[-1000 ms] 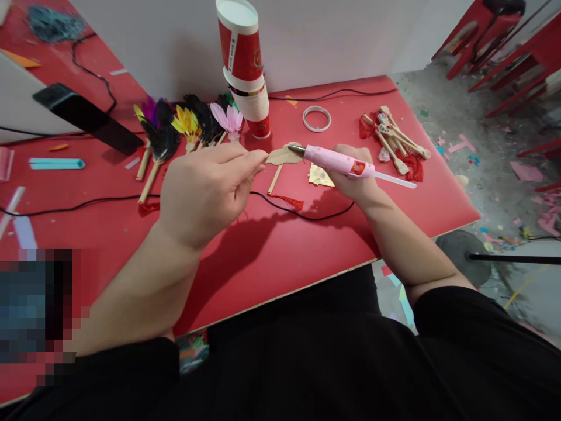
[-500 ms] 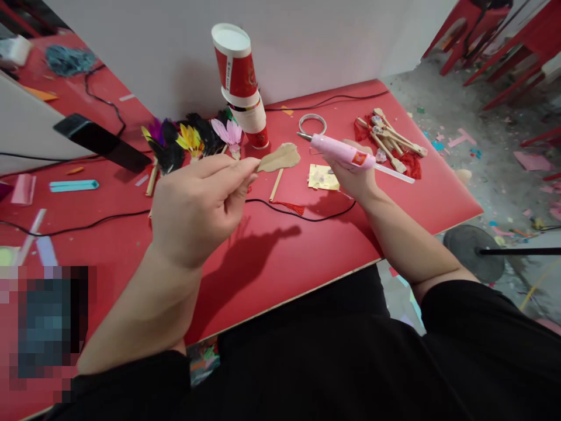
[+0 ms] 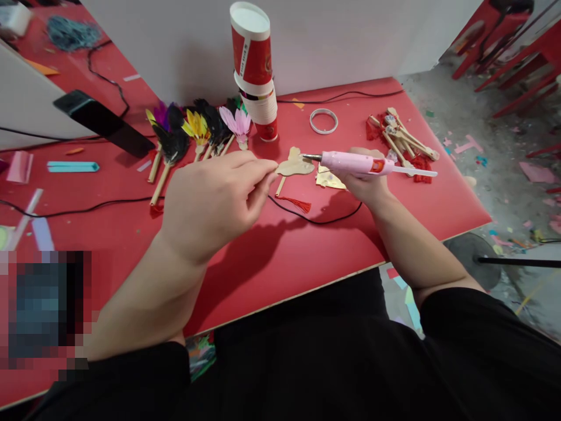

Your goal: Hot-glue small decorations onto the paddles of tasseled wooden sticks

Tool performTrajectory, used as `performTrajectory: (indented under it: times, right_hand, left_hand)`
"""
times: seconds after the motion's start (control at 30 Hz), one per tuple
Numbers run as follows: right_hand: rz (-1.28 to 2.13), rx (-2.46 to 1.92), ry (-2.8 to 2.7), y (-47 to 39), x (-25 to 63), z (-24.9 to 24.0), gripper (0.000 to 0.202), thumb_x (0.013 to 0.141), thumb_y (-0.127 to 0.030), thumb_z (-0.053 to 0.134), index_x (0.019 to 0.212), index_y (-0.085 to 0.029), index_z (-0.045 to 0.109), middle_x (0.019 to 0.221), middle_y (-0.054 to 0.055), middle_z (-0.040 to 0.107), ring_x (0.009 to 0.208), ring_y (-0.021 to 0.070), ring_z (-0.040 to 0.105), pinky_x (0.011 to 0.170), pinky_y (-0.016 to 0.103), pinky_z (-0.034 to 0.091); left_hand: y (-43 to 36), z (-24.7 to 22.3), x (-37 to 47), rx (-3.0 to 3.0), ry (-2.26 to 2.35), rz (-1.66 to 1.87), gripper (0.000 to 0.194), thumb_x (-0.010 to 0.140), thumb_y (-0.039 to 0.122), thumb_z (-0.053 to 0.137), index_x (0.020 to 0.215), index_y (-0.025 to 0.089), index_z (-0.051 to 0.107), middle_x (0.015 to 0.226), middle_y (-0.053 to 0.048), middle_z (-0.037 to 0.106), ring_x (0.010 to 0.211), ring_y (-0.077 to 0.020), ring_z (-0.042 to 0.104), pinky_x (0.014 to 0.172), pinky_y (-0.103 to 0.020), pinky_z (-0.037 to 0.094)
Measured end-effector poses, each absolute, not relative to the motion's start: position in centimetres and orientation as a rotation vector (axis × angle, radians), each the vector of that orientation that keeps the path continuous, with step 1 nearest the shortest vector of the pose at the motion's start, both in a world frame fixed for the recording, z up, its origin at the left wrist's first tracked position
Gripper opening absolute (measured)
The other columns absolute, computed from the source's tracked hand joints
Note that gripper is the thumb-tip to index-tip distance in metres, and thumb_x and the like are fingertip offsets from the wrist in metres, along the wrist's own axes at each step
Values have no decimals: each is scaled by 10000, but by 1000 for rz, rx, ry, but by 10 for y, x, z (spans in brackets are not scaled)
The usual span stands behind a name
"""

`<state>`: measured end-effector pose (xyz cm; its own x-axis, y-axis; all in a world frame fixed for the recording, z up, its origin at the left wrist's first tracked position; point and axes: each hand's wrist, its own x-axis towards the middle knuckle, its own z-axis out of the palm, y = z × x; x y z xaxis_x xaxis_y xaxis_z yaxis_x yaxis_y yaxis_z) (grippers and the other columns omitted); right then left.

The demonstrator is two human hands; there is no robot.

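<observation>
My left hand [image 3: 219,202] pinches the left end of a flat, tan wooden piece [image 3: 296,165] above the red table [image 3: 263,263]. In my right hand [image 3: 368,188] is a pink glue gun [image 3: 356,163] with a clear glue stick out of its back. Its metal tip points left and is at the upper edge of the wooden piece, touching or very close. Below the piece, a short stick with a red tassel [image 3: 298,203] shows. A yellow card [image 3: 328,178] lies beneath the glue gun, partly hidden.
Stacked paper cups [image 3: 253,52] stand by the wall. Left of them lie feathered sticks [image 3: 197,130] and a leaning black phone [image 3: 103,124]. A tape roll [image 3: 323,121] and tasselled sticks [image 3: 405,140] lie at the right. A black cable [image 3: 311,221] crosses the table.
The glue gun's tip has come down to the wooden piece, which has turned and now shows a wider outline. The view has shifted slightly.
</observation>
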<state>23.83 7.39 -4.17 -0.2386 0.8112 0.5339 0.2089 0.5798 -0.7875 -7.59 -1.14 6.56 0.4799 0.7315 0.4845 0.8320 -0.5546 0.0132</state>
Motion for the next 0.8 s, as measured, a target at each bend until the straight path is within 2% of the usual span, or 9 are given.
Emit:
performTrajectory:
  times: [0.13,0.4,0.57,0.73,0.8]
  right_hand:
    - [735,-871,-1816,74,241,-43,619,1050,-833,844,843,-257,755,773,72,736,696,243,741,618,367,683]
    - [756,-936,-1844,81,243,-47,691,987,-908,861,827,-248,735,746,82,723,684,249,725,619,380,668]
    - [716,-949,-1917,83,245,-44,587,1034,-799,845,850,-254,727,751,70,725,699,236,701,649,371,640]
    - [704,-1022,-1979,86,246,-50,539,1044,-640,848,739,-279,587,660,17,627,642,206,615,648,371,597]
    - [700,-1024,-1939,88,245,-54,531,1021,-641,859,743,-282,584,666,14,623,648,201,611,644,363,599]
  left_hand:
    - [-9,63,-76,-2495,-1259,-686,272,1188,277,668,1205,222,934,998,-59,907,812,-257,807,611,-420,399]
    - [-4,60,-80,-2536,-1322,-624,374,1256,408,555,1177,339,914,999,-56,874,902,-287,830,664,-412,471]
    - [1,54,-82,-2573,-1298,-742,325,1257,431,592,1213,362,907,1035,-46,900,923,-276,848,667,-420,500]
    - [4,51,-86,-2551,-951,-1141,232,1234,381,677,1237,299,894,1050,-11,929,869,-195,863,716,-342,591]
    - [4,53,-87,-2494,-908,-1160,170,1199,329,741,1236,277,898,1071,-16,942,864,-190,864,708,-330,584]
